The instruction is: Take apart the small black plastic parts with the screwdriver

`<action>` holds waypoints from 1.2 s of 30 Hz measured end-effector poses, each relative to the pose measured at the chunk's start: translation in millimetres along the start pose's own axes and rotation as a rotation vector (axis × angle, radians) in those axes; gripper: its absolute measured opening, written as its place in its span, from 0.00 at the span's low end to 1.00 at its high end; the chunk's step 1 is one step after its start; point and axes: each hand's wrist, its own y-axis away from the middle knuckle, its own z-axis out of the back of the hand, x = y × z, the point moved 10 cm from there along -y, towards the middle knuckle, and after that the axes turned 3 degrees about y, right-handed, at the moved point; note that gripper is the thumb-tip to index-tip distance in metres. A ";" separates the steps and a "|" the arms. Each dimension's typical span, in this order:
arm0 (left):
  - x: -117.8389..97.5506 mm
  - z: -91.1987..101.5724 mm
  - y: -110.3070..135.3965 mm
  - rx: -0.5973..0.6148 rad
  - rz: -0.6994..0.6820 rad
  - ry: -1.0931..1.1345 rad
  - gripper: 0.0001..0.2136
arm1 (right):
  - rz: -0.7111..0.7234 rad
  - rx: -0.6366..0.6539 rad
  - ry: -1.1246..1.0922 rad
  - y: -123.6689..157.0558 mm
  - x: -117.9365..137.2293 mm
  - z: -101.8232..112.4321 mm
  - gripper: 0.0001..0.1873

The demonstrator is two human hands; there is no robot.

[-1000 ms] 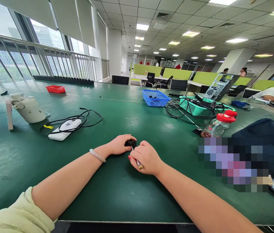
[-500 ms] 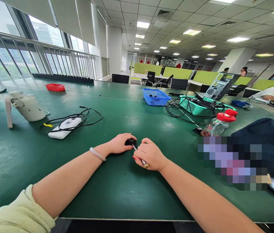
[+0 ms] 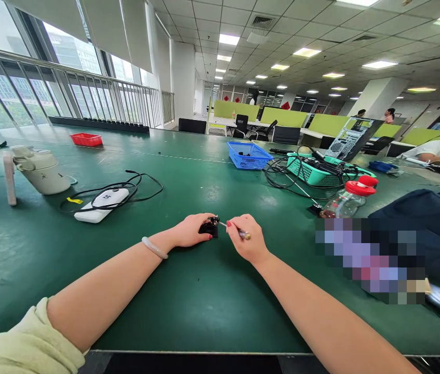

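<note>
My left hand rests on the green table with its fingers closed on a small black part, pinning it to the surface. My right hand is closed round a thin screwdriver with a brass-coloured end. The tool lies nearly level and its tip touches the right side of the black part. A pale bangle sits on my left wrist.
A white power bank with black cable and a cream kettle lie to the left. Further back stand a red tray, a blue basket and a teal basket of cables. A red-capped bottle and dark bag are right.
My right hand moved right and up off the black part, tilting the screwdriver from steep to nearly level. The left hand stayed on the part.
</note>
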 end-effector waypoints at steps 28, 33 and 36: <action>-1.3 2.1 1.6 -0.036 -0.036 -0.066 0.24 | -0.516 0.094 -0.168 7.6 -60.6 -12.5 0.18; 0.0 3.9 5.3 -0.054 0.013 -0.126 0.23 | -0.624 0.017 -0.327 11.4 -77.3 -7.1 0.17; -2.2 3.0 5.4 -0.047 0.017 -0.136 0.22 | -0.556 -0.022 -0.319 8.1 -63.1 3.2 0.15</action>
